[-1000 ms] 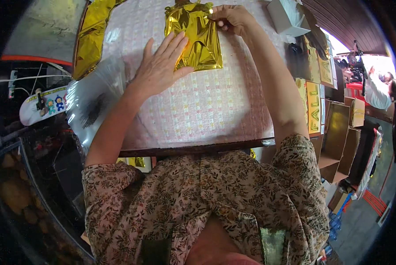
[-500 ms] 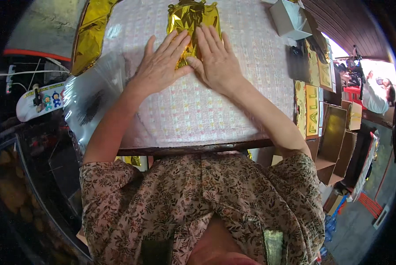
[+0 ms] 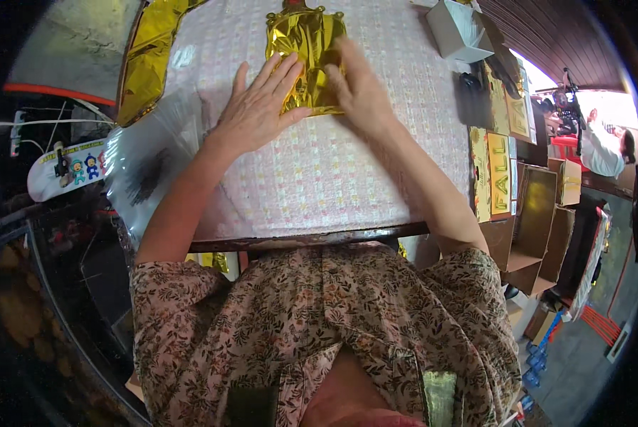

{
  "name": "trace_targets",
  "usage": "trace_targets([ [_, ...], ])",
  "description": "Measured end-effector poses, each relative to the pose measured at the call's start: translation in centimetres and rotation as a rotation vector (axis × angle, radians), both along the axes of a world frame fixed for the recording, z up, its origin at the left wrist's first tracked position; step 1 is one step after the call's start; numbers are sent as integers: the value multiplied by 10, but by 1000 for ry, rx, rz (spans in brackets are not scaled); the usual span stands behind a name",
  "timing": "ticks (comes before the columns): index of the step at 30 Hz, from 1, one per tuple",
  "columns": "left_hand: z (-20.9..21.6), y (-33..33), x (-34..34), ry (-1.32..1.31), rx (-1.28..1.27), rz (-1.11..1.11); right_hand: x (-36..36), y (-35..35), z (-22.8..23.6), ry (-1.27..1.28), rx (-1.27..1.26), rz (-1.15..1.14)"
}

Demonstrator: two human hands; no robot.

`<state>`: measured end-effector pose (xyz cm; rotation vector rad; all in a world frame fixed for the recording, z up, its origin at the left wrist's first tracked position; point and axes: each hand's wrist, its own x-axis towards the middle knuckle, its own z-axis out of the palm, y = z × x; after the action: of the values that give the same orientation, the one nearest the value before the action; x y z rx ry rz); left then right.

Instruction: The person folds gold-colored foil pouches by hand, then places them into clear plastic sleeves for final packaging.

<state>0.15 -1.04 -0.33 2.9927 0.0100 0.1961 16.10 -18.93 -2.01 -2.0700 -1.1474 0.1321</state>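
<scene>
A flat, shiny gold foil piece lies on the patterned table cover, with small rounded knobs along its far edge and a dark reddish part above them. My left hand rests flat on its left side, fingers spread and thumb pointing right along the near edge. At the right edge of the foil is my right hand, palm down, its thumb apart from the fingers. Motion blurs those fingertips. Neither hand grips anything that I can see.
More gold foil lies along the table's far left edge, near a clear plastic sheet. At the right stand a white open box, printed yellow packages and brown cardboard boxes. Another person is farther right.
My right hand has shifted outward to the right, uncovering more of the foil's middle and lower right. My left hand stays nearly in place on the foil.
</scene>
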Motion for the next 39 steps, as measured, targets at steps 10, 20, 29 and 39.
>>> trace_targets([
  [10, 2, 0, 0, 6, -25, 7, 91, 40, 17, 344, 53, -309],
  [20, 19, 2, 4, -55, -104, -17, 109, 50, 5, 699, 8, -319],
  [29, 14, -24, 39, -40, 21, -364, 110, 56, -2, 619, 97, -310],
  [39, 2, -22, 45, -31, -17, -414, 135, 55, 6, 225, -151, -166],
])
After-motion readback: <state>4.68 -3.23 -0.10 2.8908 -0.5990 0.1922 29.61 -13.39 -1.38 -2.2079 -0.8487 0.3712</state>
